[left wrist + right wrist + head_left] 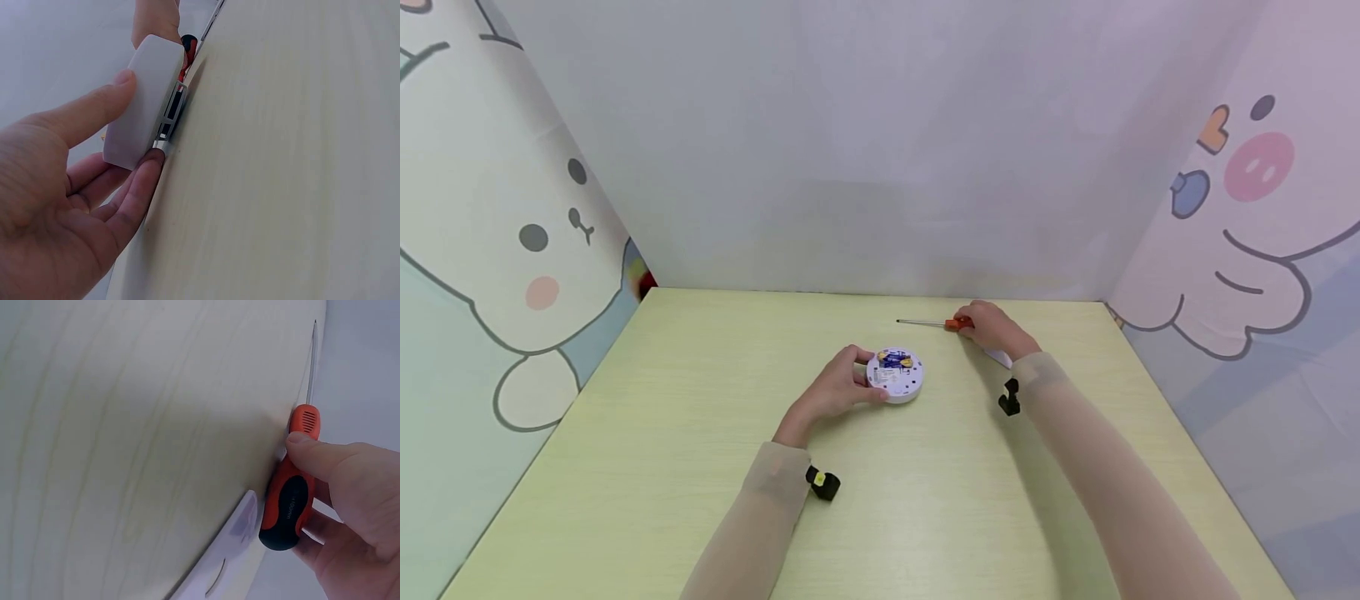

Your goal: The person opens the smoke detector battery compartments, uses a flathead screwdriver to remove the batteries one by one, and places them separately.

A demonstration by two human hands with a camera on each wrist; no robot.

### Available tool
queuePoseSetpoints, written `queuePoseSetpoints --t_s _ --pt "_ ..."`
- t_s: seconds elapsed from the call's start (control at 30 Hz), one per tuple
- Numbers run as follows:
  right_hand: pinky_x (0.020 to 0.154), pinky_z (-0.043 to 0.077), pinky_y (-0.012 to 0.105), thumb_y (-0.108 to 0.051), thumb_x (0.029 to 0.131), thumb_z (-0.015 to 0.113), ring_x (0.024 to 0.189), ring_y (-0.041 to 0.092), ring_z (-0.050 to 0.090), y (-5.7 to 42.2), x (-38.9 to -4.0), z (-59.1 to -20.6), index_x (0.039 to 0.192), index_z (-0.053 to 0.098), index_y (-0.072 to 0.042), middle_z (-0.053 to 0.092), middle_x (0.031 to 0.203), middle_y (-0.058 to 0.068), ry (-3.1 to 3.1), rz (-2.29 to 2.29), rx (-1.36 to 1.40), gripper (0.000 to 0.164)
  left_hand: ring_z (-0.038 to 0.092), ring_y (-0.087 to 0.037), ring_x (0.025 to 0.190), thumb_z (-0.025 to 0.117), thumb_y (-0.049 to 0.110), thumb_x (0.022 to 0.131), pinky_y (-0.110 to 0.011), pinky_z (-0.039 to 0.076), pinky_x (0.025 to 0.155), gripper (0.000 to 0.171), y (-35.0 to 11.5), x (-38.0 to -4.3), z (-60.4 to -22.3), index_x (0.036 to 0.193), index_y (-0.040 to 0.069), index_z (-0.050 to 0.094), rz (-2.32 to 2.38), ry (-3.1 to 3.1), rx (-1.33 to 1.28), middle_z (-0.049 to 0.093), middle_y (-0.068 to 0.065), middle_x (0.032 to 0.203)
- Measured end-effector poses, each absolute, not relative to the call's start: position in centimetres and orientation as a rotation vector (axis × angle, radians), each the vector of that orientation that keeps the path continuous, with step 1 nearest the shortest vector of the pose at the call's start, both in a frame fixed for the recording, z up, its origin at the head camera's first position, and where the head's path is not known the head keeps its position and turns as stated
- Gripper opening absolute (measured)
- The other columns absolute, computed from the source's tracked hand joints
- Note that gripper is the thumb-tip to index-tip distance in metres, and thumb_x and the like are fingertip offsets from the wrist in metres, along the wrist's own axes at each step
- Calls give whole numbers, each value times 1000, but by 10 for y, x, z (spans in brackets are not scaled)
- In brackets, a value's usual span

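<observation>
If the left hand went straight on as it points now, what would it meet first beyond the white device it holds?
Probably the red-and-black screwdriver in the right hand: it lies ahead of the left hand, past the round white device. Whether their heights match is unclear.

The screwdriver (305, 419) pairs a glossy metal shaft (311, 375) with a smooth plastic handle (281, 497); the round device (898, 379) looks matt plastic, the counter (917, 492) wood-grained, the backdrop (880, 125) possibly cloth.

Disc (904, 380) in left fingers (139, 190), over surface (700, 400). Screwdriver (953, 325) in right fingers (328, 528), behind and right of disc. Plate (1000, 357) on surface, below right wrist (1021, 343). Backdrop (865, 167) behind surface.
</observation>
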State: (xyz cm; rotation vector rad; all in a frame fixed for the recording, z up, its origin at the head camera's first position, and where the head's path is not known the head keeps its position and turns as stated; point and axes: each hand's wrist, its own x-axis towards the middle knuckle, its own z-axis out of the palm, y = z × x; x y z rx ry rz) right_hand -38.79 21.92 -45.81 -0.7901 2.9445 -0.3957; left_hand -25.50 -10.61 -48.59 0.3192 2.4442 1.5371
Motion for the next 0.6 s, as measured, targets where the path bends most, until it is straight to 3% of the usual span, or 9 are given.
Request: queuePoseSetpoints --t_s 0.27,0.6 --pt "106 50 56 -4 104 65 123 42 61 225 -386 -435 139 64 6 66 130 25 2886 -474 -784 36 67 -18 101 92 22 86 -34 55 87 70 -105 -255 -486 142 10 52 1535 2445 311 58 -6 140" --pt "107 49 55 -10 103 69 122 40 62 214 -365 -398 137 65 2 67 129 21 2945 -487 -956 37 68 -18 102 92 22 86 -34 55 87 71 -104 -254 -484 142 9 52 1532 2450 311 59 -7 140"
